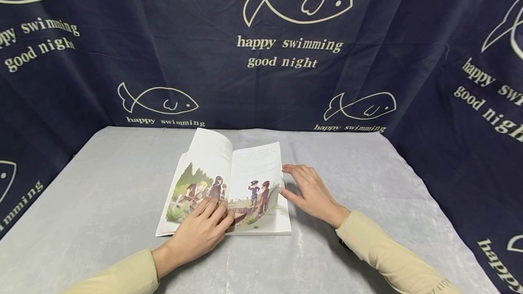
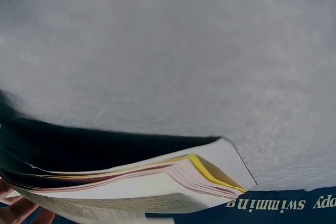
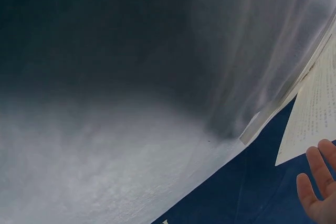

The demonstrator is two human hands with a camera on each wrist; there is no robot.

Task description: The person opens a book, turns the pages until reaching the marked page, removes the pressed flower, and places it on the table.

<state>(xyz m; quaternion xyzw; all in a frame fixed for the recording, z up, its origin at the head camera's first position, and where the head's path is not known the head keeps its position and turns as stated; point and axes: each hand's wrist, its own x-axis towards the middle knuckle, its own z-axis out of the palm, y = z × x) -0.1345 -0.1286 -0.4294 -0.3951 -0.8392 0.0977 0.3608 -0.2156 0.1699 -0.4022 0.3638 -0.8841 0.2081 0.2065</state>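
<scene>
An illustrated book lies spread on the table, with printed text above a drawing of several people outdoors. My left hand rests on the lower part of the pages near the fold, fingers extended. Beside the raised right-hand page, my right hand has its fingertips and thumb at the page's outer edge. In the right wrist view, the fingers of that hand are spread by the lifted page. Page edges of the book fan apart in the left wrist view, with a few left fingers at the corner.
A grey cloth covers the table beneath the book. Dark blue curtains with white fish drawings and lettering hang at the back and both sides.
</scene>
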